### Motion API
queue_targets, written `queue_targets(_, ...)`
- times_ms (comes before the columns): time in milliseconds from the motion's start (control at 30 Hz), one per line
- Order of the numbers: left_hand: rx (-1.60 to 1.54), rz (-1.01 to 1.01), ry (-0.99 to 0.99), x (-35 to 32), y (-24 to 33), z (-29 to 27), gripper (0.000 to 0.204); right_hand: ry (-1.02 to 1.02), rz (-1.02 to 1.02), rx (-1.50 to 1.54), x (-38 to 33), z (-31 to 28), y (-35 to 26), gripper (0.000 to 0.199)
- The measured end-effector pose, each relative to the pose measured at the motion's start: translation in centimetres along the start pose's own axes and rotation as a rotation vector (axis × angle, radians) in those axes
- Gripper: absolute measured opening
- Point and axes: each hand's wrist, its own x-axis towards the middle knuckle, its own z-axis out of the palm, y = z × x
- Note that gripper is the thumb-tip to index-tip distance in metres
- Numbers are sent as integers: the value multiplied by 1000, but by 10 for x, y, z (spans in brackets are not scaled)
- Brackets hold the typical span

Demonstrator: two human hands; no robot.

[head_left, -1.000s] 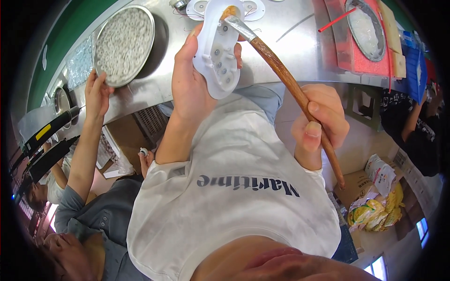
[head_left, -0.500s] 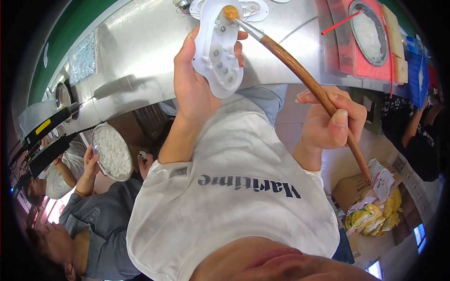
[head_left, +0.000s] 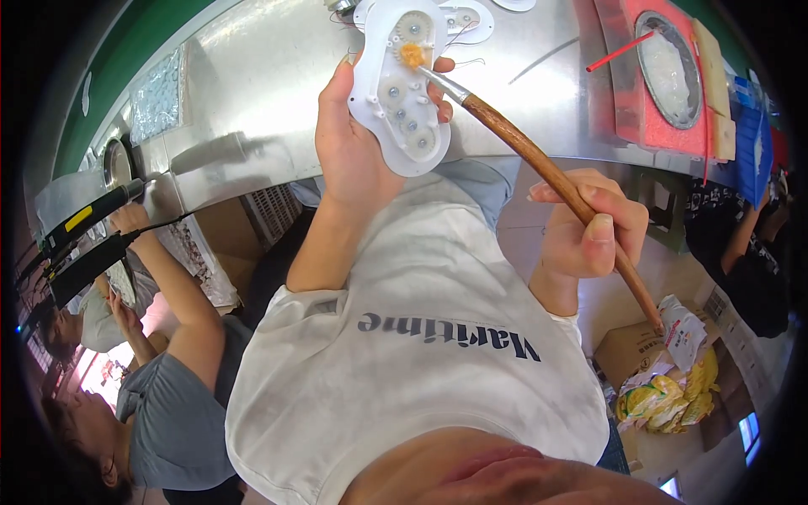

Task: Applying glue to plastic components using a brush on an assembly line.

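My left hand is wrapped round a white plastic gear housing, holding it up over the near edge of the metal table. Several white gears with metal pins sit in its recesses. In my right hand is a long paintbrush with a brown wooden handle and a metal ferrule. Its orange-brown bristles touch the gears in the upper half of the housing. The fingers of my right hand pinch the handle toward its lower part.
More white housings with thin wires lie on the metal table. At right, a dish of whitish paste with a red stick rests in pink foam. A bag of bluish pieces lies left. A co-worker sits at left.
The brush tip has moved down the housing, from its top gear toward the middle. The co-worker's round tray of white pieces has left its place, and that person's arm now reaches toward the table.
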Motion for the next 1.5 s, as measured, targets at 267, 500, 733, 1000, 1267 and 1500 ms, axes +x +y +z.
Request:
queue_targets(267, -113, -7, -93, 2, -2, -2, 58, 127, 47, 78, 2, 3, 3, 25)
queue_targets(500, -23, -11, 67, -1, 1, 7, 58, 13, -1, 22, -5, 7, -2, 25)
queue_targets(733, -49, 13, 6, 0, 2, 4, 56, -1, -160, 6, 1, 8, 2, 29)
queue_targets(1000, -60, -20, 88, 1, 2, 4, 51, -219, -253, -144, 4, 0, 0, 35)
queue_targets(1267, 12, -6, 40, 4, 3, 11, 50, -123, -326, -94, 12, 4, 4, 34)
queue_targets(1500, 26, 24, 104, 5, 7, 10, 50, -278, -274, -79, 11, -9, -2, 37)
